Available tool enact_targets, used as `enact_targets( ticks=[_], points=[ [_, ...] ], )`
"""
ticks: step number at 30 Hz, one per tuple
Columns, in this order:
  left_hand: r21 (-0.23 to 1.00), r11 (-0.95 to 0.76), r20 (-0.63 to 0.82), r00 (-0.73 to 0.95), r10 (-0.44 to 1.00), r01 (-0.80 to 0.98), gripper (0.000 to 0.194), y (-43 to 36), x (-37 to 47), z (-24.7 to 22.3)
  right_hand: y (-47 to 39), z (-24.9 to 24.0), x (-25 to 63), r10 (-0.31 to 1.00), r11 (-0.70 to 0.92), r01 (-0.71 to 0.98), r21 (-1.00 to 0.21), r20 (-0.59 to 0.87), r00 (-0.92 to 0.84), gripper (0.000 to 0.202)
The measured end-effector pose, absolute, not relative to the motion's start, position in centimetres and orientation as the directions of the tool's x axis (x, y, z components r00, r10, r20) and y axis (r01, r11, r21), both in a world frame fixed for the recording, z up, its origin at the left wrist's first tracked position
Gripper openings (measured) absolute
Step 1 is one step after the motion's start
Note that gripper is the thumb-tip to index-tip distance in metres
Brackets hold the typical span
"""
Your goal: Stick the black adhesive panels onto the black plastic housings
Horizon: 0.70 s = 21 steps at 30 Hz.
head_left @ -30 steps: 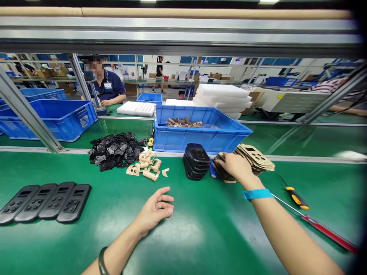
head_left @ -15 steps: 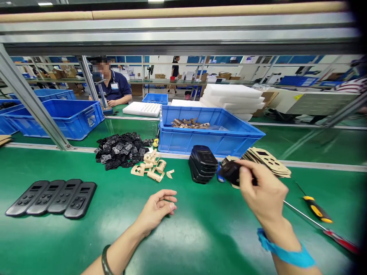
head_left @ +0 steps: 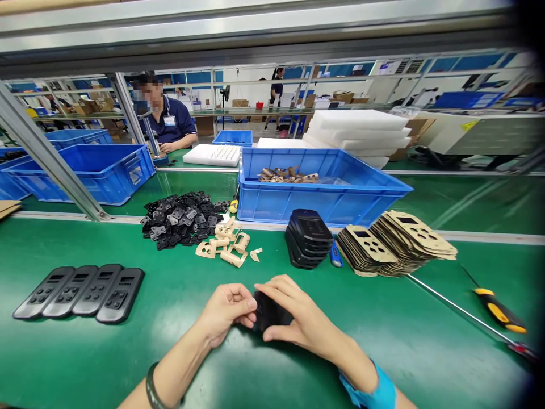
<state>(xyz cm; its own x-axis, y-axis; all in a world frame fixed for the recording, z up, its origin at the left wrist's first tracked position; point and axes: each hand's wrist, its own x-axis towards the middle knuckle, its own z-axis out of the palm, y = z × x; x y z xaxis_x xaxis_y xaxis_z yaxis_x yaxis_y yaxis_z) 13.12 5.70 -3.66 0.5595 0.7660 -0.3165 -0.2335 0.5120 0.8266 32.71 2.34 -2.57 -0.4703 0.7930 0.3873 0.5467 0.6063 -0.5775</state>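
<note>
Between my two hands, low over the green table, is a black plastic panel (head_left: 272,313). My right hand (head_left: 298,318) wraps over it from the right, thumb below and fingers above. My left hand (head_left: 232,311) pinches its left end between thumb and fingers. Beyond my hands stands a stack of black panels (head_left: 309,238). Right of that stack lie cream-coloured backing sheets (head_left: 366,250) with cut-out holes. Four black panels with buttons (head_left: 119,295) overlap in a row at the left.
A heap of small black parts (head_left: 183,218) and curled cream scraps (head_left: 232,244) lie mid-table. A blue bin (head_left: 319,199) stands behind. Screwdrivers (head_left: 498,309) lie at the right. A person (head_left: 170,122) sits across the bench under a metal frame.
My right hand has come left and down from the backing sheets with the black panel. My left hand has closed on the panel's left end. The camera view has shifted slightly.
</note>
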Motion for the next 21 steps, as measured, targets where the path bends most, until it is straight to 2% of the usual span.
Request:
enact_targets(
  ticks=[4, 7, 9, 11, 13, 14, 16, 18, 20, 21],
  points=[
    [0.79, 0.546, -0.303, 0.599, 0.742, -0.277, 0.05, 5.4, 13.5, -3.5, 2.0, -3.2, 31.8, 0.753, 0.656, 0.48, -0.583, 0.461, -0.47, 0.067],
    [0.777, 0.557, -0.284, 0.625, 0.727, -0.294, 0.052, 5.2, 13.9, -3.2, 1.6, -3.5, 31.5, 0.763, 0.646, 0.395, -0.653, 0.544, -0.35, 0.066],
    [0.796, 0.533, -0.277, 0.609, 0.743, -0.288, 0.051, 5.2, 14.0, -3.1, 1.6, -3.3, 32.0, 0.836, 0.543, 0.313, -0.779, 0.538, -0.109, 0.068],
    [0.83, 0.488, -0.269, 0.573, 0.774, -0.27, 0.048, 5.5, 13.9, -3.2, 1.9, -2.7, 32.9, 0.861, 0.413, 0.157, -0.897, 0.441, 0.254, 0.073],
    [0.861, 0.44, -0.256, 0.532, 0.807, -0.254, 0.043, 6.0, 13.7, -3.3, 2.6, -2.0, 33.9, 0.739, 0.417, -0.017, -0.909, 0.329, 0.587, 0.075],
    [0.877, 0.408, -0.24, 0.504, 0.83, -0.254, 0.041, 6.4, 13.7, -3.4, 3.0, -1.7, 34.4, 0.662, 0.466, -0.074, -0.882, 0.292, 0.69, 0.072],
    [0.938, 0.267, -0.153, 0.432, 0.889, -0.219, 0.035, 7.3, 13.5, -3.3, 3.7, -1.5, 34.9, 0.576, 0.559, -0.142, -0.817, 0.259, 0.776, 0.064],
    [0.997, 0.021, 0.006, 0.364, 0.932, -0.07, 0.035, 8.2, 12.9, -2.7, 4.0, -1.8, 35.0, 0.606, 0.575, -0.2, -0.793, 0.249, 0.755, 0.059],
    [0.938, -0.256, 0.174, 0.323, 0.93, 0.232, 0.044, 9.0, 11.5, -1.7, 4.0, -2.5, 34.7, 0.676, 0.535, -0.241, -0.81, 0.24, 0.697, 0.06],
    [0.838, -0.349, 0.23, 0.308, 0.923, 0.419, 0.048, 9.3, 10.3, -1.1, 3.9, -2.9, 34.5, 0.707, 0.511, -0.249, -0.823, 0.238, 0.666, 0.061]
  ],
)
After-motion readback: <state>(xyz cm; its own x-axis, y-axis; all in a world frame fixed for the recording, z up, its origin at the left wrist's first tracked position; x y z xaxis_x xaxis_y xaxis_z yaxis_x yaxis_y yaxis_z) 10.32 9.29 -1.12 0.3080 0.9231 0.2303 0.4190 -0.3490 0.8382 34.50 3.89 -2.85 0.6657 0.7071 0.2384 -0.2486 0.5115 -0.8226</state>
